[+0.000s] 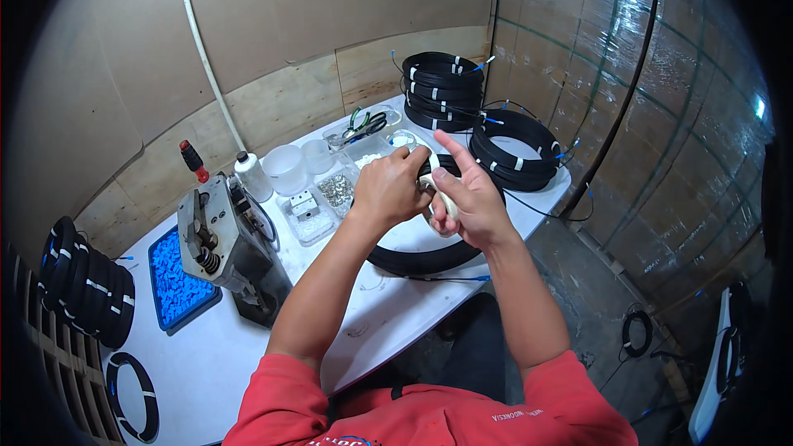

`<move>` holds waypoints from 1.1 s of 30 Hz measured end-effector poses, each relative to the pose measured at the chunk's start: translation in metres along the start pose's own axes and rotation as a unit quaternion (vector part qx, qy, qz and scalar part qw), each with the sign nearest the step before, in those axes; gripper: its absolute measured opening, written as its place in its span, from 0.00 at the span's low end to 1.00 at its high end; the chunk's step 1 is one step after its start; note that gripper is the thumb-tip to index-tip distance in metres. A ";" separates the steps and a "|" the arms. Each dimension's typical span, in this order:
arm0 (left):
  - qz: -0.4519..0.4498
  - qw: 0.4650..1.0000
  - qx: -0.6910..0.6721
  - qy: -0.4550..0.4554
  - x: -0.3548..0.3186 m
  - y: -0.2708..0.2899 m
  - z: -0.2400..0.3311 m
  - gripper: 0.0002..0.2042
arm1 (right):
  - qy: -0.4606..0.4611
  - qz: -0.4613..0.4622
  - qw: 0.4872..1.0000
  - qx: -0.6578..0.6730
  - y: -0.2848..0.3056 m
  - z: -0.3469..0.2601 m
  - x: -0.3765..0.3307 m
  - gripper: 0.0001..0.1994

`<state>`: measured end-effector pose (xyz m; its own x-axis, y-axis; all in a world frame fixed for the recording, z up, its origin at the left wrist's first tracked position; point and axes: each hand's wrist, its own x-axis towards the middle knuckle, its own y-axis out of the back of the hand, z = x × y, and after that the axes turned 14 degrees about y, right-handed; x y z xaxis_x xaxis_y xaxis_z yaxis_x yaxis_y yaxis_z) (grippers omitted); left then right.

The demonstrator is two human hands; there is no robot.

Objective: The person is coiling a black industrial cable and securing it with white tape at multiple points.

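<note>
Main item: black cable coil, thin jacketed cable wound into a wide flat ring [425, 262]. It sits on the white tabletop [368, 314] in front of the person; near arc in plain view, far arc under and behind the hands.

Handling, my read: moderate weight, springy, jacket fairly smooth, turns liable to slide over each other. Take it round the full bundle thickness, not by single turns. Weak spot is probably the loose lead with the blue connector tip [483, 278] at the near side; don't lift or drag by it. Cream tape roll [448, 203] looks light, best held by its ring.

Left hand [391, 187]: fingers curled in at the coil's far arc, tips hidden. Can't tell if it pinches cable, tape or both. Right hand [477, 205]: index stretched out, thumb and remaining fingers closed round the tape roll, over the coil's right half. White tape strip [434, 162] shows between the hands, against the far arc. Hands close together, roughly level with each other.
</note>
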<state>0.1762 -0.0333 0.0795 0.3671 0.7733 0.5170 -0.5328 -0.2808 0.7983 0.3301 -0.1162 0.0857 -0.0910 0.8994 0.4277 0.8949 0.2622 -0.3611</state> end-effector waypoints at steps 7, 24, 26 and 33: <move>-0.037 0.995 -0.087 -0.021 -0.001 0.014 -0.015 0.39 | 0.117 0.024 0.993 0.015 0.029 -0.026 -0.018 0.25; 0.045 0.998 -0.051 0.016 -0.028 0.011 -0.020 0.22 | 0.114 -0.139 0.842 -0.510 0.147 0.059 0.149 0.14; 0.059 0.997 -0.056 0.010 -0.035 0.012 -0.020 0.19 | 0.093 -0.161 0.821 -0.540 0.159 0.083 0.166 0.14; 0.031 0.999 -0.042 -0.008 -0.047 0.026 -0.005 0.16 | 0.158 -0.295 0.683 -0.650 0.180 0.157 0.211 0.16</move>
<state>0.1410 -0.0743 0.0748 0.3437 0.7469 0.5692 -0.6163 -0.2780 0.7368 0.4031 0.1763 -0.0194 -0.6878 0.5969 0.4132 0.3942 -0.1709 0.9030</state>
